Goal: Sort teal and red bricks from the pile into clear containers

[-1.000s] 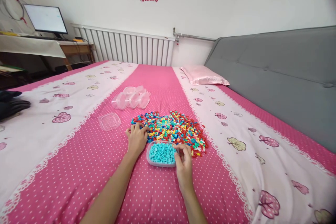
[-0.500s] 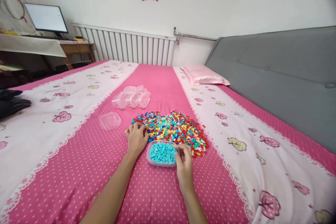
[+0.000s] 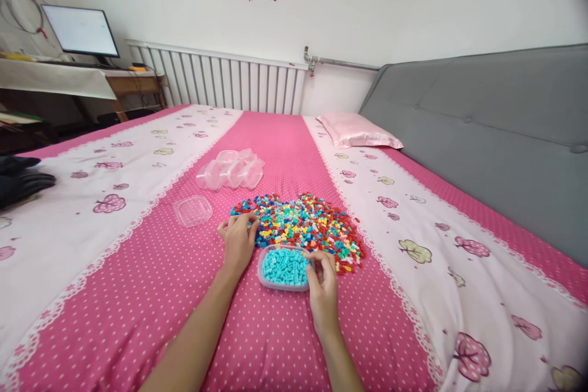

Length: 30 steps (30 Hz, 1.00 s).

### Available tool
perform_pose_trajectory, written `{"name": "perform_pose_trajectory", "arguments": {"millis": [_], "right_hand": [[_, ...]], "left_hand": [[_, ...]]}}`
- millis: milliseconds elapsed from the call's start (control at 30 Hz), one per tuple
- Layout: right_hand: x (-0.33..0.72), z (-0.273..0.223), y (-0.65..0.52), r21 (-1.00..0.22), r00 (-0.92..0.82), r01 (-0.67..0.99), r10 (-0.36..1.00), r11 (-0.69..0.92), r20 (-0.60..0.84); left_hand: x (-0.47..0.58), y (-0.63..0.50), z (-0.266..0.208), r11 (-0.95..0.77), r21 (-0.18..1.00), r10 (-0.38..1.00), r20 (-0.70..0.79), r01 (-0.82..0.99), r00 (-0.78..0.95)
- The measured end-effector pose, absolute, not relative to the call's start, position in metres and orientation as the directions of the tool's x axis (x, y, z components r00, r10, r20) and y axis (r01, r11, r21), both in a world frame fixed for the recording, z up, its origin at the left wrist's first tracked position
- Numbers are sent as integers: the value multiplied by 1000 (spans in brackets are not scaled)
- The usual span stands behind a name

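Note:
A clear plastic container (image 3: 263,282) filled with small turquoise building bricks (image 3: 285,266) sits on the pink bedspread in front of me. My right hand (image 3: 323,278) grips its right rim between thumb and fingers. Just behind the container spreads a loose pile of mixed toy bricks (image 3: 312,220) in red, yellow, blue, white and turquoise. At the pile's left edge is my left hand (image 3: 239,239), its fingers bent and drawn together at the tips. Whatever may be between those fingertips is too small to make out.
A clear lid (image 3: 193,211) lies flat left of the pile, with several stacked clear containers (image 3: 232,169) beyond it. A pink pillow (image 3: 361,130) rests near the grey headboard (image 3: 487,128). Black gloves (image 3: 25,182) lie at the far left, below a desk with a monitor (image 3: 81,30).
The fingers of my left hand have drawn closer together at the pile's left edge, and the hand has shifted slightly. My right hand stays on the container's rim.

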State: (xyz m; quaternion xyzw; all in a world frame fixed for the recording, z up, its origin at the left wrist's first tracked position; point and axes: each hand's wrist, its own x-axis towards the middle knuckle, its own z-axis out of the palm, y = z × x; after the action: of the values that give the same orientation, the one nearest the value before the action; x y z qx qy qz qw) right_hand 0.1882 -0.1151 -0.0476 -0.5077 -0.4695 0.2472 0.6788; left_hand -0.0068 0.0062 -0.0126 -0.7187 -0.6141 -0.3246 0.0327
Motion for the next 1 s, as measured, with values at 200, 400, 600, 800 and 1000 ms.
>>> {"name": "perform_pose_trajectory", "arguments": {"millis": [200,400,600,800,1000], "right_hand": [[189,-44,-116,-921,434,131,814,367,386],[189,-38,-118,-923,449,121,809,366,379],[188,-36,-117,-924,460,106,805,368,373],[188,-35,-117,-929,464,84,811,359,356],[188,-33,-116,-926,468,80,806,369,362]], "left_hand": [[-11,5,-11,-227,413,834,550,882,-43],[-12,1,-1,-199,482,813,568,853,-131],[-2,-32,31,-427,477,840,524,768,141],[24,-76,54,-586,450,807,402,674,433],[48,-86,56,-616,427,788,327,662,522]]}}
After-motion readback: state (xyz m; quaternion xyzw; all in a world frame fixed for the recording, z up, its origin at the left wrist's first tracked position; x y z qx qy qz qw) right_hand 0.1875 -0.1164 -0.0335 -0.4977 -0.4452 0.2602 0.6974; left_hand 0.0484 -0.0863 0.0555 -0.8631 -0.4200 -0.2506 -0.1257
